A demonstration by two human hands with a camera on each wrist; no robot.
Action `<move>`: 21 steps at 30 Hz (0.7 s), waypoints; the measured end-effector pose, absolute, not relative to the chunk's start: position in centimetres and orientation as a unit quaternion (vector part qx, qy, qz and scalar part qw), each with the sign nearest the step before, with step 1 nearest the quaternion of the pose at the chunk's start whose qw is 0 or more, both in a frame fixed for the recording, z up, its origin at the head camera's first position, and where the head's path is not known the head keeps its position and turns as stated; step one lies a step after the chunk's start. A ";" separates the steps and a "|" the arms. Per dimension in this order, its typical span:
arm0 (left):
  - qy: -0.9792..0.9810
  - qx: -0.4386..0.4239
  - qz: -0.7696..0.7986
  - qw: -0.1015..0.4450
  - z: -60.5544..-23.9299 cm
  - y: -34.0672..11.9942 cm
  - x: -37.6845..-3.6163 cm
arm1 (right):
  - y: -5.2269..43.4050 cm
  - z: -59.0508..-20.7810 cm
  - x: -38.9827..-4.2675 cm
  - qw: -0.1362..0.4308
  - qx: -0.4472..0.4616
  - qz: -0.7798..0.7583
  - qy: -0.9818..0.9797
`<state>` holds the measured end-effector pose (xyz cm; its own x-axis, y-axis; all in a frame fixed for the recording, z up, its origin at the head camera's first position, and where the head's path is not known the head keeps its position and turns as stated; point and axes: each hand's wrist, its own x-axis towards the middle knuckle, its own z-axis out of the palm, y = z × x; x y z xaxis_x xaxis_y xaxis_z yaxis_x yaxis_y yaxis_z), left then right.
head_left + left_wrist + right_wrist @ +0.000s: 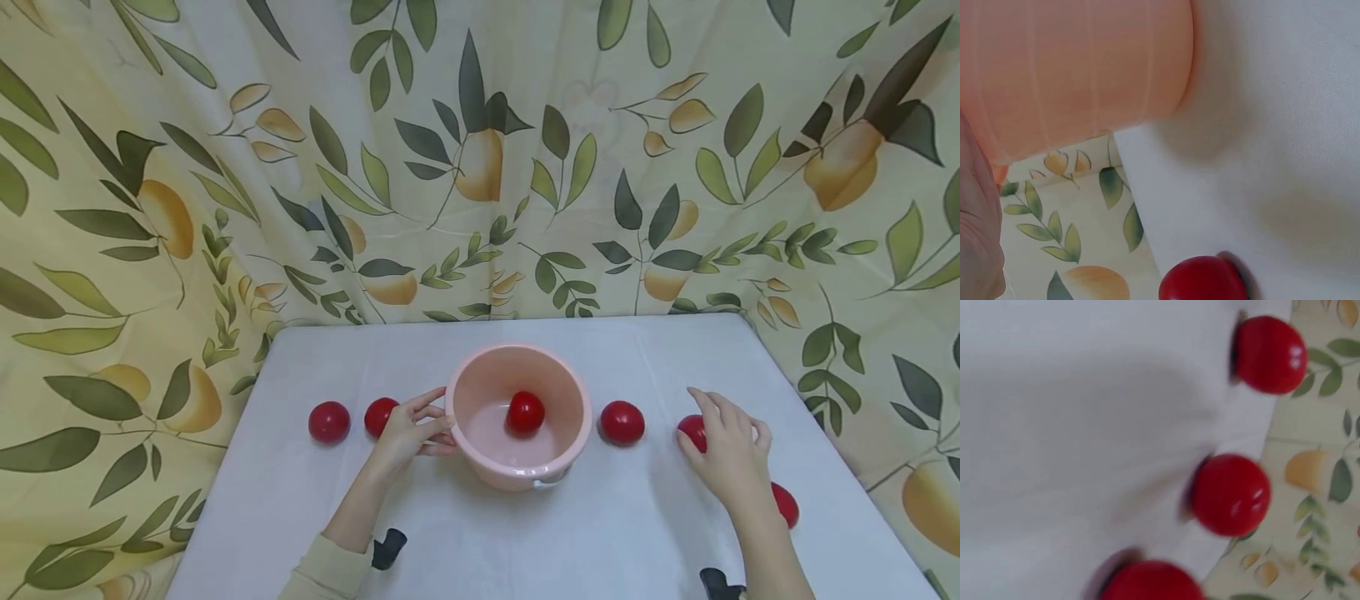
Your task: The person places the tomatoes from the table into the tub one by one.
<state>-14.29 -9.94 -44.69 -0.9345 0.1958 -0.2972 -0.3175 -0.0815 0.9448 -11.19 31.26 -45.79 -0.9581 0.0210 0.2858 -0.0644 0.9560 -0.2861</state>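
Note:
A pink bucket (487, 467) is in the middle of the head view, with one glossy red ball (525, 414) inside on its floor. My left hand (411, 427) grips the bucket's left side at the rim; its palm edge shows beside the bucket wall (1079, 69) in the left wrist view. Over at the right, my right hand (727, 450) hovers with fingers spread above another red ball (691, 430), partly hiding it. No fingers show in the right wrist view, only red balls, among them a middle one (1230, 495).
Two red balls, one farther left (329, 422) and one partly behind my left hand (379, 416), lie left of the bucket. Another ball (622, 423) sits to its right, and one (785, 505) shows beside my right wrist. A leaf-patterned curtain (480, 250) hangs behind the white table (600, 533).

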 end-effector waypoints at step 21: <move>0.635 -0.031 0.751 0.182 -45.1 -10.1 -14.3 | 40.4 -50.6 -5.7 -0.107 -0.221 0.157 -0.957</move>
